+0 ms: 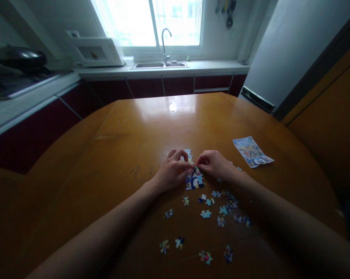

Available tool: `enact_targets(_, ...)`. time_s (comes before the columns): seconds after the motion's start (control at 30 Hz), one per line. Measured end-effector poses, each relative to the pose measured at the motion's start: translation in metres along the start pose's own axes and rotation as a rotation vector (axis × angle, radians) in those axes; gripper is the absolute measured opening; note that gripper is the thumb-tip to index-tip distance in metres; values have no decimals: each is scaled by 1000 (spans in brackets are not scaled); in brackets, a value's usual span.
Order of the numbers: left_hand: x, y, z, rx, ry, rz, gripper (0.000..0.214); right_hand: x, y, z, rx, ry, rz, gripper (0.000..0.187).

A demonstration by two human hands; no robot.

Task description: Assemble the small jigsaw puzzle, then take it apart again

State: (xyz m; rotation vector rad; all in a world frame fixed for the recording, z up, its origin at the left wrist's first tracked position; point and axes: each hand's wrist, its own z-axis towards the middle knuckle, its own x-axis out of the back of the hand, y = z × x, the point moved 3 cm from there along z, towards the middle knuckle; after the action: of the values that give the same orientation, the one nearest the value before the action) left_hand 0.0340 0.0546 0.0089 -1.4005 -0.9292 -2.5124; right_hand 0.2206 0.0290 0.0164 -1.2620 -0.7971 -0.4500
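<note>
fitting stage, by the look of it: left hand (175, 168) bent over the part-joined puzzle (195, 182), right hand (214, 164) with fingertips drawn together at its right edge. cannot tell if either grips a piece. next move likely calls for lining up tabs, pressing flat. puzzle lies on the table (128, 128), tall strip, blue-and-white figure at near end, loose pieces (206, 214) nearer the wearer.

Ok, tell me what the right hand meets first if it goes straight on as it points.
The right hand points left across the joined puzzle section, so it would likely meet the left hand first, at its fingertips; depth is hard to judge.
</note>
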Motion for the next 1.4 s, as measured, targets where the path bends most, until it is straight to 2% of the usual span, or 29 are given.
enact_targets(0.23, -2, -1, -1, 6, -4, 6, 32, 0, 0, -1, -14, -12, 22, 12)
enact_targets(0.43, 0, -4, -1, 61, 71, -15, 36, 10, -2, -14, -25, 99, -59, 23)
enact_targets(0.63, -1, 1, 0, 0, 11, -2, 32, 6, -7, -29, -17, 62, -131, 29)
enact_targets(0.83, -2, 1, -1, -15, -2, 15, 30, -2, -4, -32, 29, 14, -188, 25)
enact_targets(1.07, -5, -2, -1, -19, -36, 30, 27, -3, -6, -30, 20, 37, -191, 26)
enact_targets(1.23, -2, -1, 0, 21, -13, 8, 25, 3, -5, -30, -28, 108, -149, 28)
enact_targets(1.4, -2, 0, -1, 21, -38, 20, 19, -1, -5, -32, 15, 52, -212, 27)
